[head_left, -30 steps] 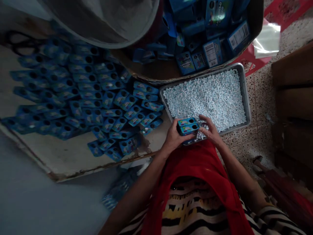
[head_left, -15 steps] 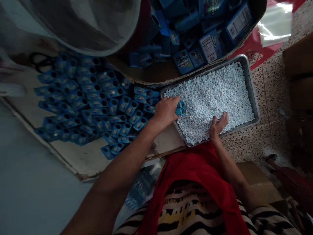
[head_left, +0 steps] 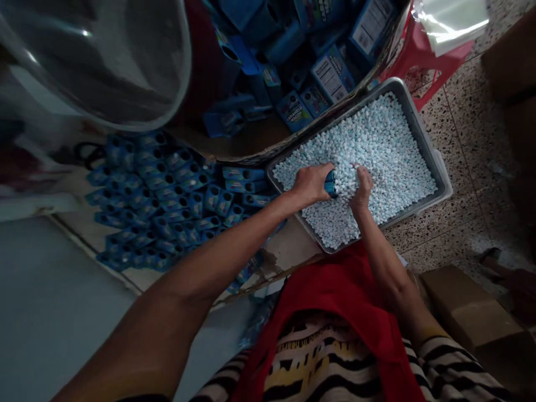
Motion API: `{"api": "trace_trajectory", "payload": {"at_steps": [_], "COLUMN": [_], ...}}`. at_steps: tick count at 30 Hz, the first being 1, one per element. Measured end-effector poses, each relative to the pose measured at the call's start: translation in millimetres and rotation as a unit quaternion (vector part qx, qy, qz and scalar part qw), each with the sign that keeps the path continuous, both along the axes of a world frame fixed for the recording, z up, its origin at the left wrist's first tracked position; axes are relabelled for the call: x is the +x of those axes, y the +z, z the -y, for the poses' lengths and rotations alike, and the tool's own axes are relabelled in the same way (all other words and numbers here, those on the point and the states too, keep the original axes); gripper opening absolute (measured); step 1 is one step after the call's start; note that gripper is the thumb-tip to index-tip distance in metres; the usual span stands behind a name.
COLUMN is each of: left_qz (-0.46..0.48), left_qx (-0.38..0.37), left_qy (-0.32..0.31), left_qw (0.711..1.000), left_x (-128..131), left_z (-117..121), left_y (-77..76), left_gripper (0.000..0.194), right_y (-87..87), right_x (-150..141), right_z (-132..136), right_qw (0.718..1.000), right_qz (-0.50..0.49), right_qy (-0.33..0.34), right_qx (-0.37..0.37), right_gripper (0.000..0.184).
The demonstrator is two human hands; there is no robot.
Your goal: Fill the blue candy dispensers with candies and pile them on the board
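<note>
My left hand (head_left: 310, 184) is closed around small blue boxes (head_left: 330, 183), pressing them into the white pellets (head_left: 377, 151) that fill a metal tray (head_left: 422, 139). My right hand (head_left: 361, 188) is cupped in the pellets right beside the boxes, fingers curled against the heap. What the right fingers hold is hidden by the pellets.
Several small blue boxes (head_left: 167, 195) lie in rows on a board to the left. A cardboard carton (head_left: 259, 146) of flat blue packs (head_left: 330, 72) stands behind the tray. A large pale bowl (head_left: 96, 56) hangs at top left. A red stool (head_left: 427, 50) and brown cartons (head_left: 464, 301) stand on the speckled floor.
My left hand carried the blue boxes from the tray's near edge to the left rim, then into the pellets. My right hand slid up through the pellets to meet them. The view has swung.
</note>
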State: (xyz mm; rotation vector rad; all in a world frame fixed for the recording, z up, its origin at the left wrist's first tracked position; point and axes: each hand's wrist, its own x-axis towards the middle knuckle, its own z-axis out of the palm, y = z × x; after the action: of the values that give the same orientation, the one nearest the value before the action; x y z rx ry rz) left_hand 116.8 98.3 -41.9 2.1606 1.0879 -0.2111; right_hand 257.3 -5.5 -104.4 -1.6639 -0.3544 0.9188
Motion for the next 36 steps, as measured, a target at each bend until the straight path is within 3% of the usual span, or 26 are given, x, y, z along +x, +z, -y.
{"api": "trace_trajectory", "payload": {"at_steps": [5,8,11,15,20,25,29,36], "left_qz": [0.157,0.202,0.225,0.237,0.223,0.196,0.183,0.214], "left_qx": [-0.018,-0.016,-0.029,-0.015,-0.003,0.012,0.007,-0.008], "left_qy": [0.098,0.153,0.185,0.226,0.228,0.244,0.268,0.297], "left_qw": [0.983,0.967,0.956,0.945,0.948,0.95,0.946,0.93], "left_x": [-12,-11,-7,-10,-22,-33,-40,-41], "left_z": [15,31,42,49,55,55,59,66], "left_y": [13.3,18.1,19.7,19.8,21.9,19.5,15.2,14.2], "left_gripper": [0.069,0.067,0.064,0.064,0.06,0.066,0.068,0.07], "right_y": [56.7,89.7,104.5,99.7,74.0,53.3,59.1,83.6], "right_x": [2,-3,-13,-20,-18,-16,-16,-22], "right_z": [-7,-6,-4,-1,-2,-10,-15,-15], "right_qw": [0.994,0.992,0.996,0.996,0.997,0.991,0.98,0.987], "right_qz": [-0.004,0.054,0.06,0.05,0.033,-0.105,-0.19,-0.137], "right_qy": [0.041,0.07,0.053,0.048,0.029,0.044,0.005,0.043], "right_qx": [0.102,0.084,0.047,0.057,0.058,0.07,0.051,0.066], "right_gripper": [0.029,0.031,0.038,0.051,0.066,0.064,0.065,0.062]}}
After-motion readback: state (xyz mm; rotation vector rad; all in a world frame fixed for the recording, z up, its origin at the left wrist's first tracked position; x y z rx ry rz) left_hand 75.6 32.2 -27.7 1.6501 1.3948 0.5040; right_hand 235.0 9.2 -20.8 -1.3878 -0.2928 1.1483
